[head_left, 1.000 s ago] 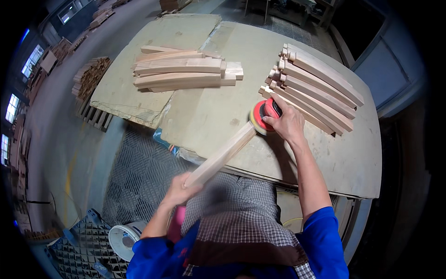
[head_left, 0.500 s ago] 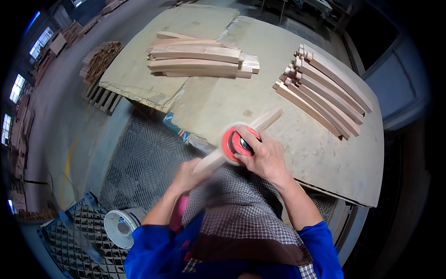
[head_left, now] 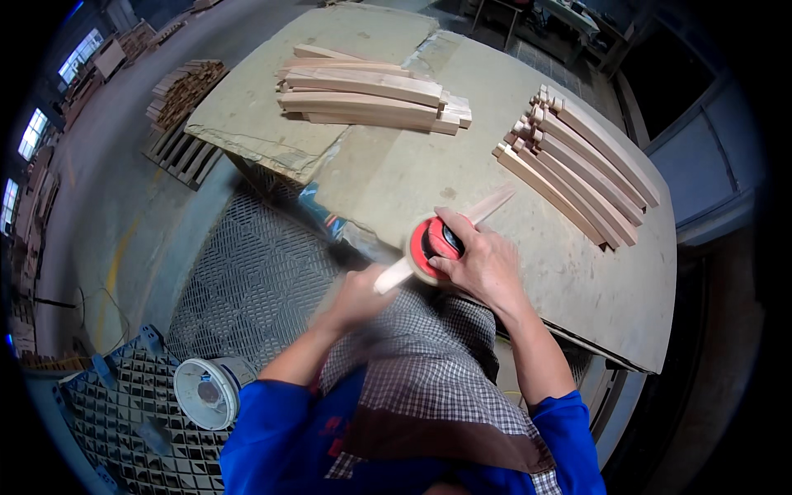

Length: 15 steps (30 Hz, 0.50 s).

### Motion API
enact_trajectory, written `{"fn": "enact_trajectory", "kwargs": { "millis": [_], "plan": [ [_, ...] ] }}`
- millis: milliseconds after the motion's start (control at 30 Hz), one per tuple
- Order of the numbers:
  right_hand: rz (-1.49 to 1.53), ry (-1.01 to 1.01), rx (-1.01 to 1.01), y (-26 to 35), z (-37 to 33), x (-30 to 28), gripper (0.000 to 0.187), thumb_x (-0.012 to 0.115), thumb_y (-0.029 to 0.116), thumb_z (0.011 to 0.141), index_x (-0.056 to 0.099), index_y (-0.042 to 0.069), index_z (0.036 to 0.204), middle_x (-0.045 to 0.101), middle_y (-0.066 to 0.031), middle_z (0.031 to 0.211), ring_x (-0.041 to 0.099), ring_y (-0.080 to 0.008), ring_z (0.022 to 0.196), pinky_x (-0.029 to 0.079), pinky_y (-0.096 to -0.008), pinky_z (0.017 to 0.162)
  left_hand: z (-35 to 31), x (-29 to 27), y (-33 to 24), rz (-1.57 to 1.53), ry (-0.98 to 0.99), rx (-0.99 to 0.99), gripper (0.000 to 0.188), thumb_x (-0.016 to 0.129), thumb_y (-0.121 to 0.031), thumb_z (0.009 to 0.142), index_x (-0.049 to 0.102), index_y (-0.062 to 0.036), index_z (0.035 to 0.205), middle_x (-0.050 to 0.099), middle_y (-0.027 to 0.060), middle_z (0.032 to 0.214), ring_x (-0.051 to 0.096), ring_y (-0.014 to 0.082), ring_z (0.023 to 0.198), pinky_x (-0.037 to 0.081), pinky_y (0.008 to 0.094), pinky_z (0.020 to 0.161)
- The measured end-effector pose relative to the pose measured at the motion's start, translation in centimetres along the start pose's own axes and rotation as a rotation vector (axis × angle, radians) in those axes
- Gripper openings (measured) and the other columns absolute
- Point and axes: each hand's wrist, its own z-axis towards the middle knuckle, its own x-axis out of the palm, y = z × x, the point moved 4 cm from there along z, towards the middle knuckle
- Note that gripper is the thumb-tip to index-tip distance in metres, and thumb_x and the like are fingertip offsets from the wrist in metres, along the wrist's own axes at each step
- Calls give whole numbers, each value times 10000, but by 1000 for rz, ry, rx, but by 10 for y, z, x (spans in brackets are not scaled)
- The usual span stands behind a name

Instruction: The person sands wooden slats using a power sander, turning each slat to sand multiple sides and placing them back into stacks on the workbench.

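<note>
My right hand (head_left: 487, 260) is wrapped over a round red sander (head_left: 422, 247) with a dark top. The sander rests on a pale wooden strip (head_left: 493, 205), covering its middle. This strip lies slanted across the table's near edge, its far end pointing to the upper right. At the near end, my left hand (head_left: 356, 297) is closed around the wood and somewhat smeared by motion; part of that end shows between the hand and the sander.
On the table (head_left: 396, 177) lie a left stack of wooden strips (head_left: 363, 95) and a right stack of strips with shaped ends (head_left: 582, 165). A white bucket (head_left: 206, 394) stands on the floor at lower left. A pallet of wood pieces (head_left: 186, 103) is beyond the table's left side.
Both hands, the strip and the sander have shifted slightly right and up in the picture. The view has also shifted a little. The left hand has turned at the strip's near end.
</note>
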Motion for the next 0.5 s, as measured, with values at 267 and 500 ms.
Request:
{"fn": "enact_trajectory", "kwargs": {
  "millis": [267, 500],
  "plan": [
    [46, -188, -176, 6, -28, 18, 570, 767, 280, 747, 592, 245, 1288, 626, -184, 859, 654, -359, 782, 538, -434, 665, 1, 11, 18, -345, 87, -170, 284, 749, -124, 781, 661, 46, 991, 689, 73, 819, 627, 113, 754, 516, 291, 682],
    [114, -297, -97, -47, -65, 24, 693, 873, 218, 622, 618, 244, 1266, 660, -137, 1026, 680, -314, 846, 563, -386, 704, 4, 9, 10, -462, 162, -201, 298, 747, -99, 799, 650, 42, 1043, 677, 40, 852, 609, 97, 736, 498, 256, 649]
  ]
}}
